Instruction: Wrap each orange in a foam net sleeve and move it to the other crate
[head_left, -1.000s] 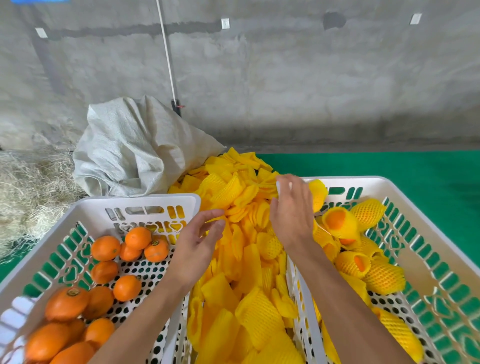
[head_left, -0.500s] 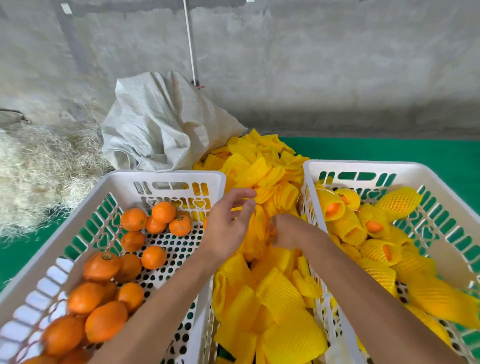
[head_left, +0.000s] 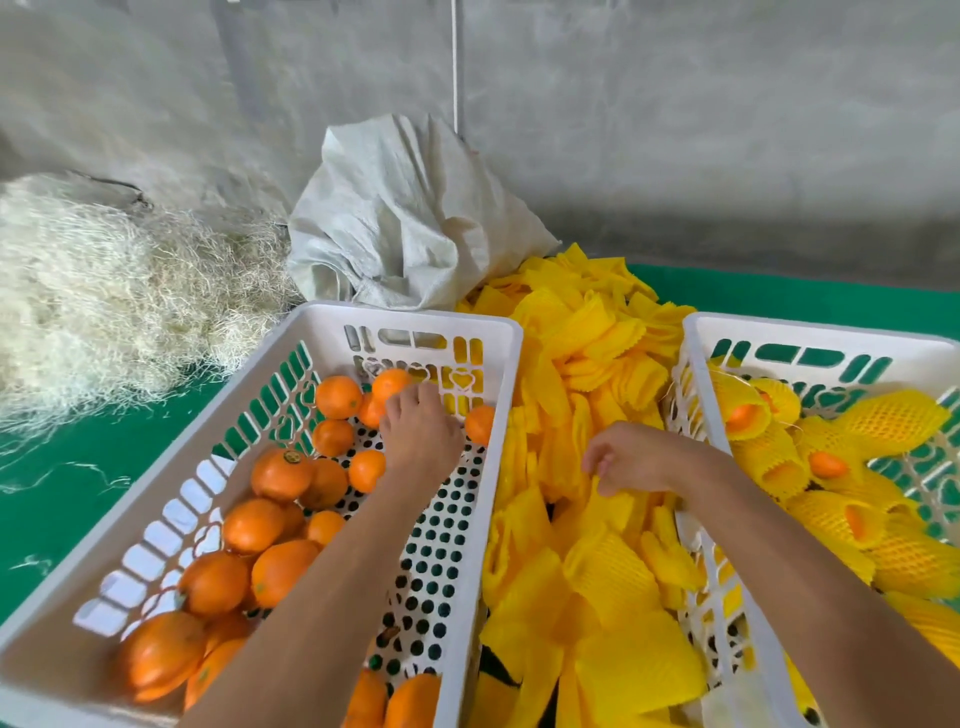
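My left hand (head_left: 422, 434) reaches palm down into the white left crate (head_left: 410, 317), among the bare oranges (head_left: 338, 397) at its far end. Its fingers bend down between them, and whatever lies under the palm is hidden. My right hand (head_left: 631, 460) hovers over the pile of yellow foam net sleeves (head_left: 587, 358) between the crates. Its fingertips pinch one foam net sleeve (head_left: 612, 496) from the pile. The white right crate (head_left: 698, 374) holds several oranges wrapped in sleeves (head_left: 748, 415).
A crumpled grey woven sack (head_left: 405, 218) lies behind the left crate. A heap of pale straw (head_left: 98, 296) sits at the left. Green matting (head_left: 67, 467) covers the floor, and a concrete wall (head_left: 675, 130) stands close behind.
My left hand moved from the sleeve pile into the left crate, down onto the oranges. My right hand came nearer and lower on the pile and now pinches a sleeve. The view swung left.
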